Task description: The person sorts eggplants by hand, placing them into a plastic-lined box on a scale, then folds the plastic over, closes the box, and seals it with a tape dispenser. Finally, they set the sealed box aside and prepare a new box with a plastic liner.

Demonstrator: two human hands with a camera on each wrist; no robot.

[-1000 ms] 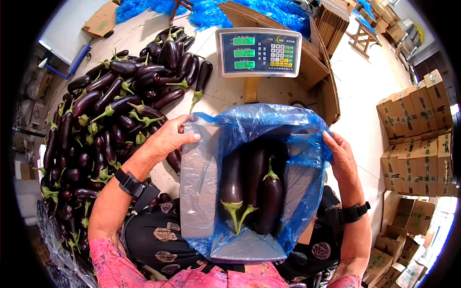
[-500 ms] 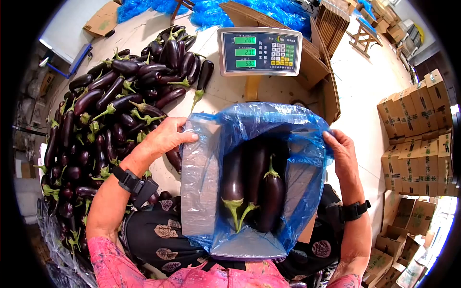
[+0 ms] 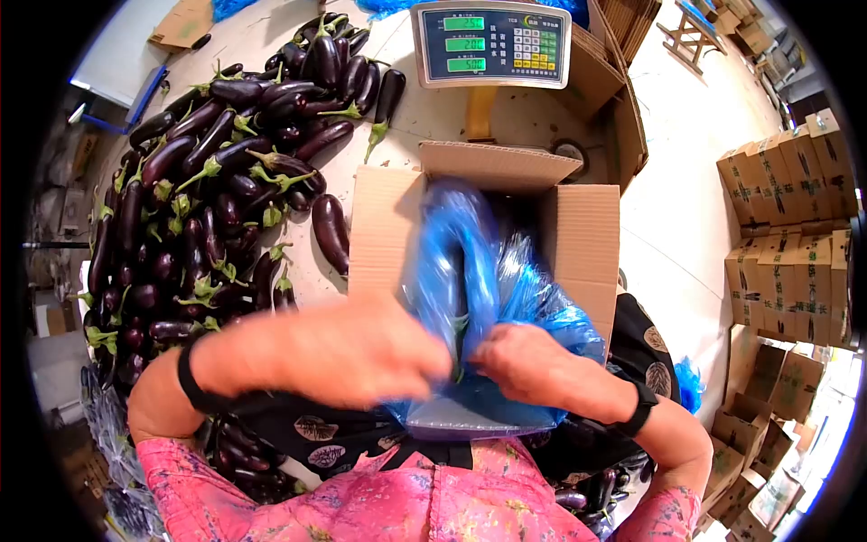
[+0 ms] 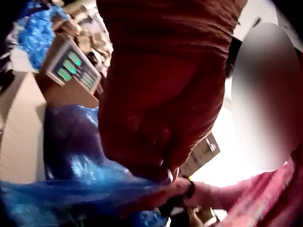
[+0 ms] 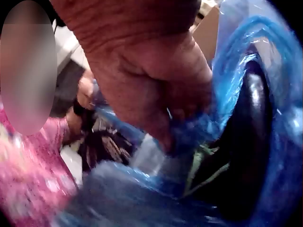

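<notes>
The thin blue plastic bag lines the open brown cardboard box and is gathered into a bunch over the box's middle. Through the film show long dark purple eggplants with green stems, lying inside the box. The left hand is at the near edge of the box, blurred, its fingers curled into the bunched plastic. The right hand sits just beside it, also at the near edge of the box, gripping a fold of the same bag; the right wrist view shows its fingers closed round the blue film. The two hands nearly touch.

Behind the box stands a grey digital scale with green lit figures. Left of the box lies a large heap of loose purple eggplants on the pale floor. Right of the box, well apart, are stacks of closed printed cardboard cartons.
</notes>
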